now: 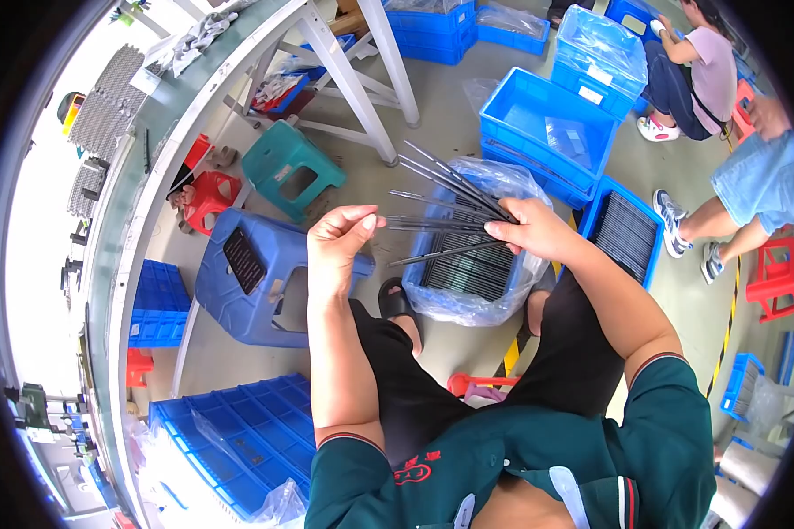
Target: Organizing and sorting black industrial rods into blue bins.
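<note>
A fanned bunch of thin black rods (pixel 450 181) is gripped near one end by my right hand (pixel 529 231). Their free ends spread to the left and away from me. My left hand (pixel 342 231) is closed in a pinch at the tips of some rods; whether a rod sits between thumb and finger is too small to make out. Below the rods, between my feet, stands a blue crate (pixel 415 264) lined with clear plastic (pixel 468 309). Rows of similar dark rods (pixel 468 282) lie inside it.
A blue stool (pixel 265 304) bearing a dark slotted piece (pixel 243 260) is at my left, with a green stool (pixel 291 163) beyond. Another rod-filled crate (pixel 626 231) stands right, near stacked blue bins (pixel 547 115). Two people (pixel 710 66) sit at the right. A long workbench (pixel 172 167) curves along the left.
</note>
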### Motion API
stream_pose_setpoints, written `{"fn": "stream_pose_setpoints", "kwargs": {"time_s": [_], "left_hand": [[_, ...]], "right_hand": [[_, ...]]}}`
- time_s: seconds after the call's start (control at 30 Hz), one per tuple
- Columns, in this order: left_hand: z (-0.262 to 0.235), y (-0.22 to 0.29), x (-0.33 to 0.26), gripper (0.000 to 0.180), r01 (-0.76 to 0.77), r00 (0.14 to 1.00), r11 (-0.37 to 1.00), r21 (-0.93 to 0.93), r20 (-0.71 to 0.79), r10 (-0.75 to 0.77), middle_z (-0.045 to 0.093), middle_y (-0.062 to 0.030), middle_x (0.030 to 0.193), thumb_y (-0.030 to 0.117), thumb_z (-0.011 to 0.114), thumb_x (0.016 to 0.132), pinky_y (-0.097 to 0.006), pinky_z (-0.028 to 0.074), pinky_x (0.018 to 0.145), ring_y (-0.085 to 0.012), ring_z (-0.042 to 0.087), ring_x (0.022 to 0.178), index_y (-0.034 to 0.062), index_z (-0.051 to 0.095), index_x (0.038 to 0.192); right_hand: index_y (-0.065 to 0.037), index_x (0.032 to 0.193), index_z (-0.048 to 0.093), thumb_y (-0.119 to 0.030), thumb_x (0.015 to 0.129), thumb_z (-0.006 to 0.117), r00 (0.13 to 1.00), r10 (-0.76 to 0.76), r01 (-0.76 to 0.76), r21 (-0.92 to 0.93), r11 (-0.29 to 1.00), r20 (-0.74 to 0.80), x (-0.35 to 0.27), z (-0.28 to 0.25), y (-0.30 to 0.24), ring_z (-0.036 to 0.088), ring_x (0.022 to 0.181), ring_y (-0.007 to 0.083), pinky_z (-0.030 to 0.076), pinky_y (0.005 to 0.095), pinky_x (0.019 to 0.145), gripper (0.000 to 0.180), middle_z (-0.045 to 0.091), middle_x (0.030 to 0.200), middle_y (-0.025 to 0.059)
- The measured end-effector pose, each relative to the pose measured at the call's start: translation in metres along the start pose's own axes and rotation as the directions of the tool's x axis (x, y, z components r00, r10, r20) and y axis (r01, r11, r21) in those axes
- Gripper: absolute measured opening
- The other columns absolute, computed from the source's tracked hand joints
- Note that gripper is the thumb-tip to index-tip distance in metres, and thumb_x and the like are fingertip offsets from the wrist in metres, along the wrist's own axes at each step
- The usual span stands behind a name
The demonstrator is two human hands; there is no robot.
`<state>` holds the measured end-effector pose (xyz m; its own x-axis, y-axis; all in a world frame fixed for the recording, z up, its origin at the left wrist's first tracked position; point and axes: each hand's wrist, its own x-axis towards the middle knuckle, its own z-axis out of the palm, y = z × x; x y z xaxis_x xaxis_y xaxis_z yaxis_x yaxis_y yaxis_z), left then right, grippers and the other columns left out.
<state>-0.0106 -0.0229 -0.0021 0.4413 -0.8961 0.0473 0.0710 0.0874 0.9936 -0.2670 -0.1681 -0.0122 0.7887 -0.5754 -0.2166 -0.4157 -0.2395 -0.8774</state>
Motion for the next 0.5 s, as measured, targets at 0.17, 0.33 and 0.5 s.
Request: {"fn": "stream_pose_setpoints", "kwargs": {"time_s": [0.17,0.33,0.5], "left_hand": [[0.0044,-0.0044,-0.0004,0.016,-0.001,1.0,0.997,-0.083,0.02,0.003,0.066,-0.0073,0.084,0.003,0.067,0.08,-0.023,0.046,0.075,-0.0146,0.064,0.079,-0.0015,0.065,0.095],[0.0061,-0.0068,-0.0014,0.015,-0.006,0.999,0.997,-0.075,0.033,0.008,0.066,-0.007,0.084,0.004,0.067,0.08,-0.024,0.047,0.074,-0.0148,0.064,0.077,-0.0012,0.065,0.094],[0.005,-0.0065,-0.0022,0.014,-0.007,0.999,0.998,-0.06,0.045,0.01,0.066,-0.008,0.085,0.004,0.067,0.08,-0.025,0.047,0.073,-0.0156,0.064,0.077,-0.001,0.065,0.092]], "right_hand": [[-0.004,0.076,0.053,-0.033,0.087,0.058,1.0,0.009,-0.009,0.019,1.0,-0.019,-0.0005,0.0046,-0.0029,0.053,0.05,0.0119,0.04,0.029,0.052,0.032,0.052,0.052,0.0025],[-0.003,0.076,0.055,-0.036,0.086,0.058,0.998,-0.018,0.013,-0.09,0.996,-0.057,-0.0005,0.0045,-0.0014,0.057,0.051,0.0163,0.042,0.0329,0.053,0.035,0.056,0.055,0.0066],[-0.004,0.076,0.054,-0.037,0.085,0.059,0.988,-0.112,0.081,-0.268,0.96,-0.106,-0.0001,0.0,-0.0008,0.059,0.053,0.0174,0.043,0.0344,0.054,0.035,0.057,0.056,0.0077]]}}
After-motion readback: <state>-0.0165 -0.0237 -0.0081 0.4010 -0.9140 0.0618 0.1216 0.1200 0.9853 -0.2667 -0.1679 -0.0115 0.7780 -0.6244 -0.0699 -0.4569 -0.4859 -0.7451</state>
